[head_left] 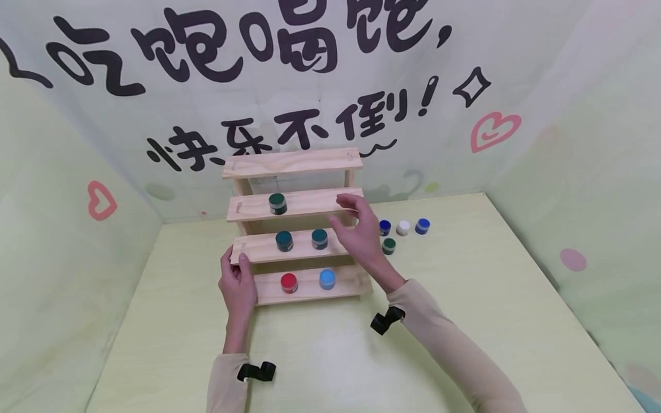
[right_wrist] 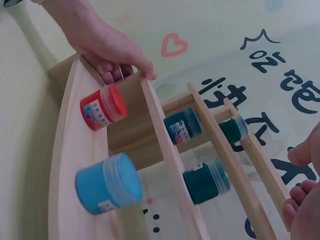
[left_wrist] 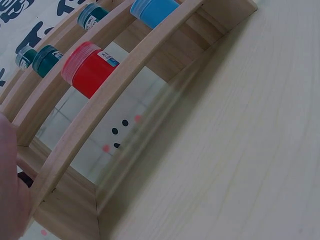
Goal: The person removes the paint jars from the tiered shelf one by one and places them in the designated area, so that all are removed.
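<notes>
Pale surface [head_left: 454,298], lower frame; left hand [head_left: 239,288], fingers clamped on wooden rack [head_left: 294,163]; right hand [head_left: 363,234], fingers parted, nearer loose jars [head_left: 422,226] to its right.

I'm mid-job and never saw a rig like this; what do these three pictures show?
There is no machine: a person works with two bare hands. The widest picture comes from a camera on the head; the others from cameras on the left and right wrists. On the table stands a stepped wooden rack. Its bottom step holds a red jar and a light blue jar, the next two teal jars, the third a green jar. Right of it sit four loose jars: two blue, one white, one green. The left hand grips the second step's left end. The right hand, near the third step's right end, holds no jar; whether it touches the rack is unclear.
</notes>
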Demonstrator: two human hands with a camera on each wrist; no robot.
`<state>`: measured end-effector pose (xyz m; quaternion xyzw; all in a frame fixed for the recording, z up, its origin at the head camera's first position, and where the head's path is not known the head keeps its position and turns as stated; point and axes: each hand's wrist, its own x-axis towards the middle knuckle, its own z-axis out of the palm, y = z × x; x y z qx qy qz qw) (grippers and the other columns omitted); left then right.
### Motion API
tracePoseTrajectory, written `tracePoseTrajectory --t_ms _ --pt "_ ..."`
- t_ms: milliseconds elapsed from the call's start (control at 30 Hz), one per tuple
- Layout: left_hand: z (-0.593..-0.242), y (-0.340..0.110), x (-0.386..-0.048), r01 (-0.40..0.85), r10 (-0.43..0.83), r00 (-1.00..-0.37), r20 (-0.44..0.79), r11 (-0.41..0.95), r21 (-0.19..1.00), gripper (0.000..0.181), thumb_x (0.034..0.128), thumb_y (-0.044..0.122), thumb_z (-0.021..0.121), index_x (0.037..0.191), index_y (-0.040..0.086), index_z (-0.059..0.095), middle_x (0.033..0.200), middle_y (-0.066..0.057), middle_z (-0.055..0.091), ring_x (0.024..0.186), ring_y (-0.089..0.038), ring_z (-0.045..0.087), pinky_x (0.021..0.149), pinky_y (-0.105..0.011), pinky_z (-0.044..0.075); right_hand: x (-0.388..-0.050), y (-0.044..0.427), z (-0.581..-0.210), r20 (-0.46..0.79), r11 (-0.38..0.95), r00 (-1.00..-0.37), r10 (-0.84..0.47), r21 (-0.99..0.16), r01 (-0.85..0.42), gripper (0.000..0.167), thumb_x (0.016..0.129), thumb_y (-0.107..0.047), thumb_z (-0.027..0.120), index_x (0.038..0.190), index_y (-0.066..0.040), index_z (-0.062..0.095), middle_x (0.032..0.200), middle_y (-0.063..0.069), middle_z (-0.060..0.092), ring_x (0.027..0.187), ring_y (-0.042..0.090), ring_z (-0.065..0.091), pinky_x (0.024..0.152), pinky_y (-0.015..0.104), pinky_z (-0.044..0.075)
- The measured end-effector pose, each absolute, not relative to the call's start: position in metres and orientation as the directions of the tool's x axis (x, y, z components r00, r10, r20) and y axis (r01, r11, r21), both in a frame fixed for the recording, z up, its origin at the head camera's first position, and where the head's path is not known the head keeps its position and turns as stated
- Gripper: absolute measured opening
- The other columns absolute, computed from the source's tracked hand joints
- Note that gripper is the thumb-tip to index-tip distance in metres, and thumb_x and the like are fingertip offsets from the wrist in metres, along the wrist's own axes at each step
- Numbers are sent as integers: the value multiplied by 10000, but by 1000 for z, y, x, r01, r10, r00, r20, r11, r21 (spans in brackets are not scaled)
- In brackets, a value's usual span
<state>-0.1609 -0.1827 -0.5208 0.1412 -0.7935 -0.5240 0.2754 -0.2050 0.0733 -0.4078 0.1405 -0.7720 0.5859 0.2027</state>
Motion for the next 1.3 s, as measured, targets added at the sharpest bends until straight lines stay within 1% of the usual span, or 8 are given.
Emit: tracePoseTrajectory --t_ms 167,333,500,633,833,1033,1133,1300 --pt "-518 -184 -162 70 -511 -809 292 409 910 469 1071 398 465 1453 130 512 721 -55 534 618 -114 443 546 -196 361 -209 59 -399 446 294 -894 -24 -852 -433 431 903 -45 738 1298 13 573 1274 162 628 1212 292 598 1051 411 496" --pt "-519 -185 -162 74 -515 -803 301 414 907 451 1070 382 478 1441 132 529 727 -101 579 612 -86 455 543 -192 361 -214 45 -392 419 296 -905 -73 -858 -421 452 920 -106 741 1324 -1 565 1300 150 626 1228 297 600 1038 383 503" --pt "-521 -186 -162 83 -522 -791 318 425 902 439 1067 379 487 1425 132 546 685 -36 543 596 -78 445 530 -208 349 -219 32 -382 354 305 -926 -134 -874 -378 480 928 -158 742 1351 -27 556 1342 127 615 1248 285 590 1053 364 495" --pt "-520 -186 -163 86 -523 -788 325 430 899 439 1066 380 488 1424 133 549 681 -3 530 592 -83 443 525 -213 344 -223 22 -376 321 299 -933 -164 -885 -357 489 924 -145 744 1356 -13 555 1349 135 609 1249 283 582 1058 361 492" --pt "-519 -186 -162 83 -520 -792 321 428 900 448 1067 382 484 1432 129 541 701 -55 551 598 -83 443 534 -205 348 -229 6 -374 272 267 -942 -198 -910 -319 494 920 -115 739 1357 22 553 1332 169 610 1230 291 581 1065 350 486" --pt "-518 -185 -161 85 -516 -796 315 421 903 446 1069 382 481 1434 134 537 680 -12 516 596 -90 445 530 -210 355 -235 -4 -375 263 239 -940 -217 -920 -312 500 905 -84 740 1350 47 554 1324 191 603 1210 303 587 1061 357 489" --pt "-518 -185 -161 78 -514 -800 308 420 904 448 1070 388 476 1438 139 533 685 -11 519 601 -92 453 533 -207 362 -238 -7 -376 251 272 -943 -220 -912 -306 500 910 -105 742 1354 34 558 1324 172 600 1195 284 588 1051 357 494" --pt "-520 -185 -162 67 -516 -803 299 420 905 452 1070 393 475 1440 141 531 706 -59 547 610 -88 461 544 -196 365 -243 -14 -376 238 363 -944 -228 -879 -309 489 925 -136 736 1360 8 565 1312 140 603 1165 251 592 1021 320 505"
